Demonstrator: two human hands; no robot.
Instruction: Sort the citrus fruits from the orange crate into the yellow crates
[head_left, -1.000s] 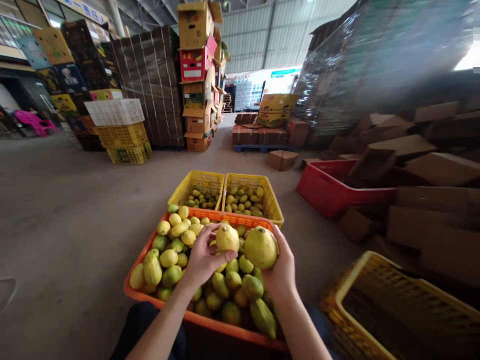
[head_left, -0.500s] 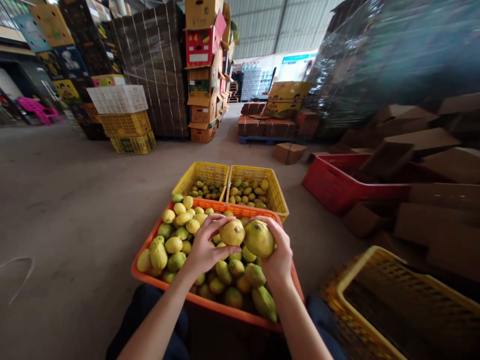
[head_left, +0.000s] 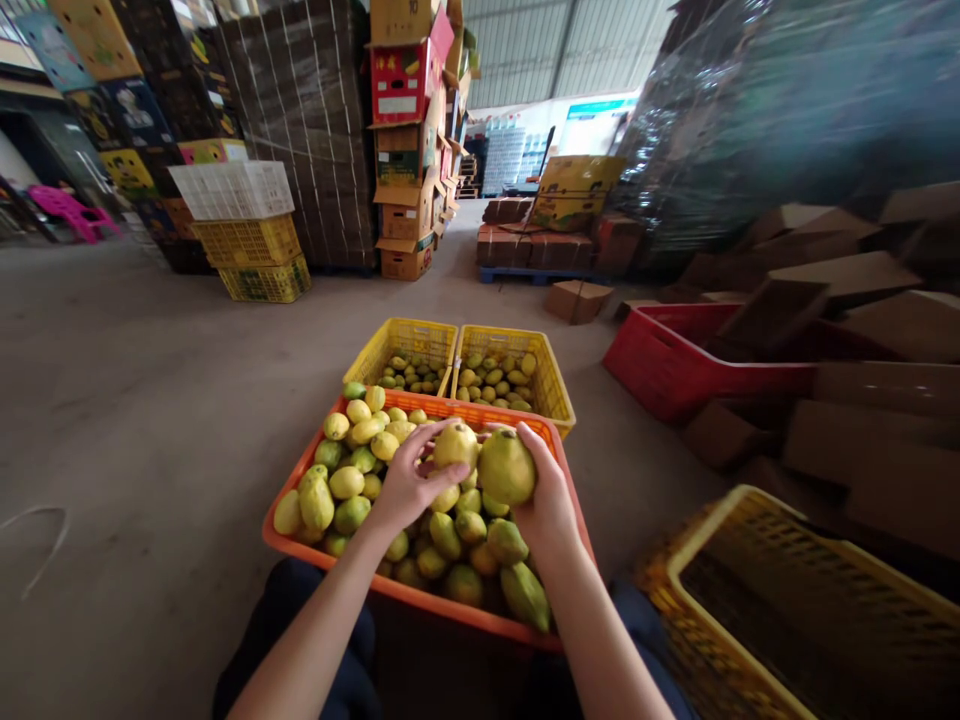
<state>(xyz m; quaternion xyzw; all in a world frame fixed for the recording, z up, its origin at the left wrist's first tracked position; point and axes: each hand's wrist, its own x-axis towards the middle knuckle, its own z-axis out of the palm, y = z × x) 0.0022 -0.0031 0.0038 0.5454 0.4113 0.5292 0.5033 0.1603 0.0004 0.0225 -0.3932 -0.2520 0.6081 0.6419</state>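
Both held fruits have shifted slightly left and up since half a second ago, and their blunt tips, which faced more toward the viewer then, now point more upward; the hands have moved along with them. At far left a pink chair (head_left: 75,212) stands on the floor (head_left: 150,400). Next, a white basket (head_left: 236,190) sits on two stacked yellow baskets (head_left: 247,242). Toward the middle, an orange crate (head_left: 465,614) stands between the person's legs, heaped with a fruit pile (head_left: 346,483) of yellow and green pieces. Just behind it are a left yellow crate (head_left: 420,338) and a right yellow crate (head_left: 556,385), side by side and each partly filled with fruit. Above the pile, the left hand (head_left: 409,482) grips a smaller fruit (head_left: 455,450), thumb low at its front and fingers bent over its top. Close beside it on the right is a larger fruit (head_left: 507,468); whether the two touch, I cannot tell. The right hand (head_left: 551,505) clasps that one from its right side, some fingers hidden behind it. Farther right lie a red crate (head_left: 660,365), an empty-looking yellow crate (head_left: 679,620) nearer the viewer, and loose cardboard (head_left: 877,430).
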